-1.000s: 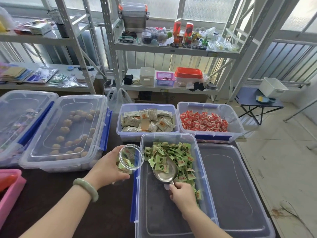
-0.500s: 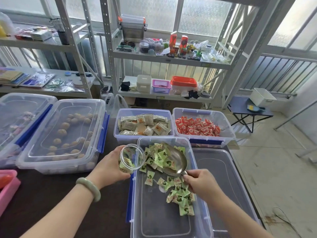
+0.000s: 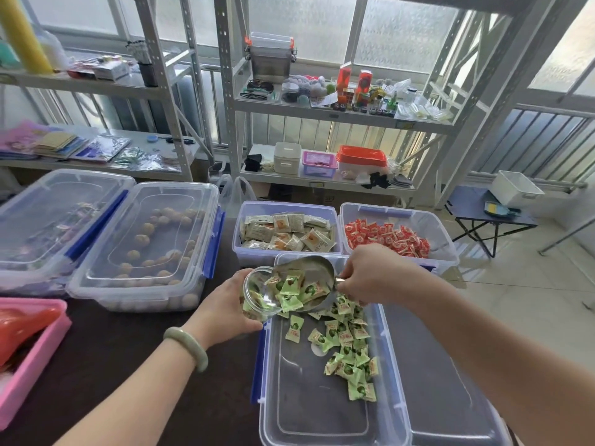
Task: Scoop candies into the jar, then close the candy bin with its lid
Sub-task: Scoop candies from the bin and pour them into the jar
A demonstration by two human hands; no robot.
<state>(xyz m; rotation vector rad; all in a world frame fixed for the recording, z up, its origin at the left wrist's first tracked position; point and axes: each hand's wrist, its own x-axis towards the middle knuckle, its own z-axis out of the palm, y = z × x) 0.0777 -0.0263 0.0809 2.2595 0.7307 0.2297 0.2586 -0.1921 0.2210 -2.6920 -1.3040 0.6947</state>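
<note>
Our left hand grips clear jar, fingers wrapped round it, mouth tilted toward scoop, at near-left rim of open candy bin. Few green candies already inside jar. Our right hand pinches handle of metal scoop, fingers closed on it; scoop's lip touching jar mouth, green candies in scoop and loose on bin floor below. Bin's lid lies just right of bin on dark tabletop. Green bangle on left wrist.
</note>
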